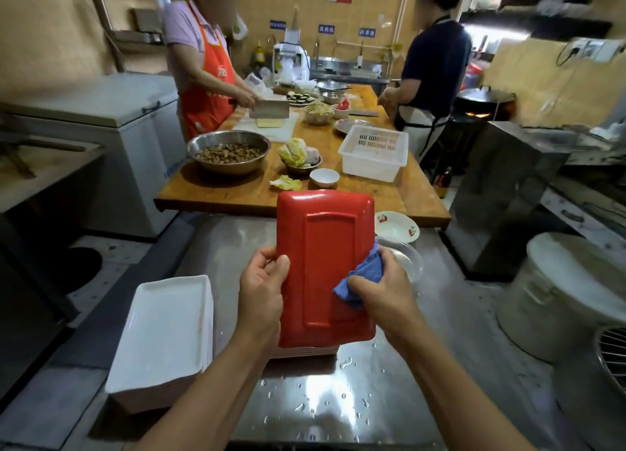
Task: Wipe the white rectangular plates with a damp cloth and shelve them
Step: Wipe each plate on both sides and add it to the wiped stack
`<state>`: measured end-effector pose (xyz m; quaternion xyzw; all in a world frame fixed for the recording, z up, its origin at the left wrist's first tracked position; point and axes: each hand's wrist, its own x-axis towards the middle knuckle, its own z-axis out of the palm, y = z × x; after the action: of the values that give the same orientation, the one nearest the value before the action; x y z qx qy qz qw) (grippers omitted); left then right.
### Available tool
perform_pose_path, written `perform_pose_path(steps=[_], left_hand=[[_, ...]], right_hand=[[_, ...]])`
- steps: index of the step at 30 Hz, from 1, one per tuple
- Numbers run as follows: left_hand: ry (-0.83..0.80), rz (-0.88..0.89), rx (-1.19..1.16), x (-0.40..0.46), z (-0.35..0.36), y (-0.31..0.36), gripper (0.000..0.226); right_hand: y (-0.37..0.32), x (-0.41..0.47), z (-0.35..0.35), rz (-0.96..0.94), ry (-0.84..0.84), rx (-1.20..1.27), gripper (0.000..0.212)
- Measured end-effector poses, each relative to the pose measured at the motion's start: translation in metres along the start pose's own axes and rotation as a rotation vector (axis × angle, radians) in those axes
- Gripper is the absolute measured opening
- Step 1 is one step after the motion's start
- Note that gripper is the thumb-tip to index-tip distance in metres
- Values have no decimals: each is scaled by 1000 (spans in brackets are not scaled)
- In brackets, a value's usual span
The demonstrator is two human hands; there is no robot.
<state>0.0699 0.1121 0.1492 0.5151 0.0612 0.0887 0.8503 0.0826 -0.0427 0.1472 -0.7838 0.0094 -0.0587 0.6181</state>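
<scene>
Between my hands stands a rectangular plate, red underside toward me; my left hand grips its edge, my right hand presses a bunched blue cloth against it. Left of my left hand lies a stack of white plates; beyond, a wooden table.

Two bare forearms reaching in from the bottom edge, no sleeves in view, left hand and right hand ungloved, apparently no rings or watch, short trimmed nails, wrists uncovered
</scene>
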Motion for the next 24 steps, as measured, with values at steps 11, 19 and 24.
perform_pose_path(steps=[11, 19, 24], left_hand=[[-616, -19, 858, 25, 5, 74, 54], [-508, -25, 690, 26, 8, 60, 38], [-436, 20, 650, 21, 12, 51, 51]], right_hand=[[-27, -3, -47, -181, -296, -419, 59], [-54, 6, -46, -406, -301, -597, 67], [-63, 14, -15, -608, -202, -601, 36]])
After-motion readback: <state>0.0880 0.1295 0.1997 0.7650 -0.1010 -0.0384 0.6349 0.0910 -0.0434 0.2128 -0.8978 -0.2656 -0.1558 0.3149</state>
